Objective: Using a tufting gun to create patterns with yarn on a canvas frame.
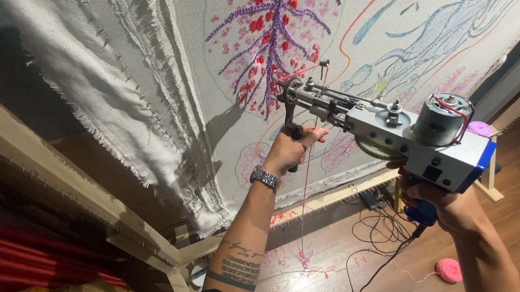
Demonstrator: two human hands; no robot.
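I hold a tufting gun (395, 135) of grey metal with a round motor and a blue back, its needle end against a stretched white cloth (206, 94). My left hand (291, 146), with a metal wristwatch, grips the gun's black front handle. My right hand (444, 202) is closed around the blue rear grip under the motor. The cloth carries a tufted purple branching shape with red spots (272, 27) and drawn blue, orange and pink outlines. A thin red yarn (305, 204) hangs from the gun toward the floor.
A wooden frame (39, 169) with tack strips holds the cloth; loose frayed cloth hangs over its left side. On the wooden floor lie a pink yarn ball (448, 269), black cables (377, 226) and yarn scraps. Red fabric (27, 257) is at lower left.
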